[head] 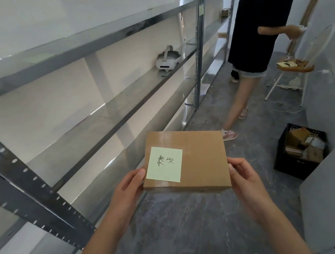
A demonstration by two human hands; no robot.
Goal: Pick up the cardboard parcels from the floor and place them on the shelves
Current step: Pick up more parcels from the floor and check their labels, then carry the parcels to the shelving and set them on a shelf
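We grip a flat cardboard parcel (198,161) between left hand (125,188) and right hand (245,178), fingers closed on its near corners.

Two hands — left (128,190) and right (244,177) — and one flat parcel (203,165) with one sticky note (165,164) on it. One black crate (297,150) of further parcels, too jumbled to count; one headset (168,60) on a shelf (87,126), and at least two small boxes (225,12) on far shelves. One chair (305,61) — and one other person (260,24).
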